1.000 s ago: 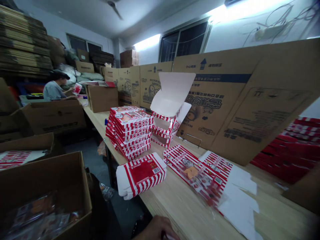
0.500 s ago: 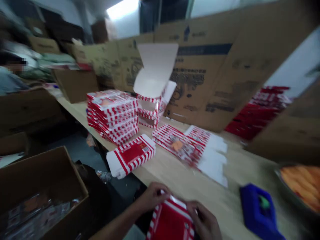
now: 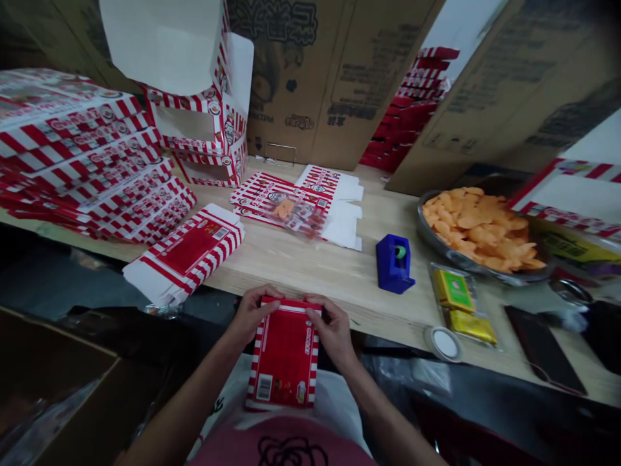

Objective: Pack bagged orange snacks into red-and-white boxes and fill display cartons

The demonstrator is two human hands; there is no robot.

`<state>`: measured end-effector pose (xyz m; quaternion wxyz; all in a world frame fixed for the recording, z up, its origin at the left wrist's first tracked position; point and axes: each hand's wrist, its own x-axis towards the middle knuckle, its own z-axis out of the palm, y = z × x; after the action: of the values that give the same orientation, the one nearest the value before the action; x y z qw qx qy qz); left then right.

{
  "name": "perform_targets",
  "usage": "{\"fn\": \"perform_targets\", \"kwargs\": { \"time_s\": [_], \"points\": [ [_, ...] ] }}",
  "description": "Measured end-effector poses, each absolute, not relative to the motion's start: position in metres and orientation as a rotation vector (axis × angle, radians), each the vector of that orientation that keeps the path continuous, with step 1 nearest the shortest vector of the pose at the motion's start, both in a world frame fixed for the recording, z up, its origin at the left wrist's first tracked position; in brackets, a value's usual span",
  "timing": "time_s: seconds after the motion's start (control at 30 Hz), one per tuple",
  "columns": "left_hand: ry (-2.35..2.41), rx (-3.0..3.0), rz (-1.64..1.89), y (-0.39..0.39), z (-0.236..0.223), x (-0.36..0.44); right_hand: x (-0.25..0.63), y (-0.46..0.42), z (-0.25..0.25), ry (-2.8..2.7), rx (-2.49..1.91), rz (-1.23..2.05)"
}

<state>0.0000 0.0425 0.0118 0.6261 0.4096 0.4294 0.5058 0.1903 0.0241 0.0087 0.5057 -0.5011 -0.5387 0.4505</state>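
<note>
A red and white striped carton (image 3: 284,353) rests on my lap below the table's front edge, barcode end toward me. My left hand (image 3: 252,314) grips its far left corner with curled fingers. My right hand (image 3: 332,330) grips the far right corner the same way. On the wooden table (image 3: 310,272) just beyond lie another striped carton (image 3: 187,252) overhanging the edge and flat carton blanks (image 3: 310,194) under a clear packet of snacks (image 3: 291,212).
A tall stack of filled cartons (image 3: 82,155) stands at left, open cartons (image 3: 204,123) behind. A blue tape dispenser (image 3: 392,262), a metal bowl of orange crackers (image 3: 480,226), yellow packets (image 3: 458,304), a tape roll (image 3: 444,343) and a phone (image 3: 543,349) sit at right. Brown cardboard boxes (image 3: 339,77) line the back.
The view has swung down and right from the room to the table's edge. Both hands have come into view holding the striped carton, which now lies lower on my lap.
</note>
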Motion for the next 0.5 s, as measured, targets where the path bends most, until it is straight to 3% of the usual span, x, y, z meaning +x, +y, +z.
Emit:
{"fn": "perform_targets", "kwargs": {
  "time_s": [0.17, 0.3, 0.5],
  "points": [
    [1.068, 0.819, 1.065, 0.043, 0.019, 0.002, 0.186, 0.02, 0.006, -1.108, -1.256, 1.094],
    [1.158, 0.722, 0.996, 0.044, 0.018, 0.001, 0.208, 0.029, 0.011, -1.323, -1.225, 1.082],
    [1.168, 0.587, 0.936, 0.053, 0.009, 0.002, 0.326, 0.072, 0.031, -0.897, -1.583, 0.319]
  ]
}}
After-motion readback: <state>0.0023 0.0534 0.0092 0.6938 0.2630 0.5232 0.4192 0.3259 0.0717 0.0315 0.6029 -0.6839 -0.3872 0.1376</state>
